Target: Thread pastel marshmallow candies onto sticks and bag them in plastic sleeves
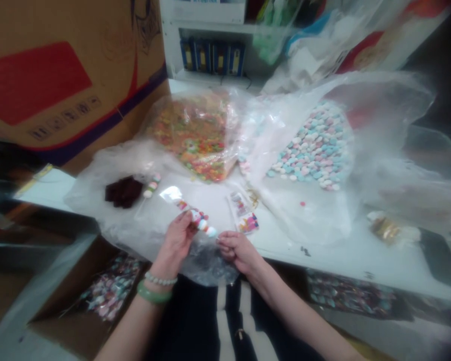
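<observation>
Pink-and-white candy stick [200, 220], pastel blue-pink candies [311, 150], orange-green candies [190, 135], white-striped black clothing [233, 316]

Not one word or number could be read anywhere in your view; all the print was too small or too blurred. The tan cardboard carton [71, 75] carried a large red panel, a purple stripe and a row of small square handling pictograms [65, 120], too fuzzy to tell apart. On the white shelf [173, 45], the blue rectangular boxes [212, 57] each bore a narrow yellow label, unreadable. The clear plastic sleeve [199, 220] in your left grip [176, 239] and the small clear printed packets [243, 213] on the white counter [304, 260] showed pink cartoon artwork, with no legible lettering. The glossy red-printed bag [364, 50] showed none either.
</observation>
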The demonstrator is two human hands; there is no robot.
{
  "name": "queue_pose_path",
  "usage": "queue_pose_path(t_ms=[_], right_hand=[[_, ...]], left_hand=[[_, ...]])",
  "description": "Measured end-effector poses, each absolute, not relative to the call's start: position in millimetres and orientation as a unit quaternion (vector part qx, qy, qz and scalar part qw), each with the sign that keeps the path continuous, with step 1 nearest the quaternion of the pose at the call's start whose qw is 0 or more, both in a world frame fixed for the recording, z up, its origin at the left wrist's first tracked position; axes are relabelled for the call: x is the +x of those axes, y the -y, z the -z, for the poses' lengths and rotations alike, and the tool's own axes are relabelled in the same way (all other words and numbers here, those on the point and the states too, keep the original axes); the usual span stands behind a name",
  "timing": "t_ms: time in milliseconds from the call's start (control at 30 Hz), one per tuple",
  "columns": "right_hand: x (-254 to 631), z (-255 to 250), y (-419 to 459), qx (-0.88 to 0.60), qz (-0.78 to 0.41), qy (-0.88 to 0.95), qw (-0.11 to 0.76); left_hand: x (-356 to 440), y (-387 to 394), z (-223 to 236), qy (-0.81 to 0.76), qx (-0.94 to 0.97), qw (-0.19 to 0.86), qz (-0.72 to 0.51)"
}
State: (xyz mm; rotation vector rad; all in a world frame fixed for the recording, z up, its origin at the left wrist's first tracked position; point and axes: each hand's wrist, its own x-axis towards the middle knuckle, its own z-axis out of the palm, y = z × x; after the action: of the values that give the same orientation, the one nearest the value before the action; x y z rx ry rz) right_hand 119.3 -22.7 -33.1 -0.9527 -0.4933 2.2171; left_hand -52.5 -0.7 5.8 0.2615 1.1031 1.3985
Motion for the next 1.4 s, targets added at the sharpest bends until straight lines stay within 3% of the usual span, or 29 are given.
queue_pose_path(t_ms=[167, 400, 700, 833, 933, 1067, 1200, 1400], right_hand=[[119, 42, 18, -0.243, -0.929, 0.088, 0.265], [121, 46, 16, -0.246, -0.924, 0.09, 0.279], [122, 47, 16, -0.204, -0.946, 0.097, 0.233], [121, 44, 16, -0.241, -0.932, 0.124, 0.241], [119, 39, 18, -0.342, -0.872, 0.178, 0.301], [117, 29, 22, -0.498, -0.661, 0.396, 0.399], [111, 24, 22, -0.52, -0.499, 0.551, 0.422], [109, 27, 15, -0.506, -0.687, 0.327, 0.406]], left_hand=[[-56, -1, -2, -0.479, 0.079, 0.629, -0.607], [-56, -2, 1, -0.455, 0.041, 0.625, -0.633], [-47, -5, -4, -0.408, -0.032, 0.636, -0.654], [-47, -4, -4, -0.429, 0.018, 0.623, -0.654], [-50, -2, -3, -0.465, 0.104, 0.602, -0.641], [-52, -2, -2, -0.505, 0.143, 0.587, -0.617], [-48, -3, 0, -0.515, 0.138, 0.581, -0.615], [-49, -5, -6, -0.516, 0.053, 0.644, -0.562]])
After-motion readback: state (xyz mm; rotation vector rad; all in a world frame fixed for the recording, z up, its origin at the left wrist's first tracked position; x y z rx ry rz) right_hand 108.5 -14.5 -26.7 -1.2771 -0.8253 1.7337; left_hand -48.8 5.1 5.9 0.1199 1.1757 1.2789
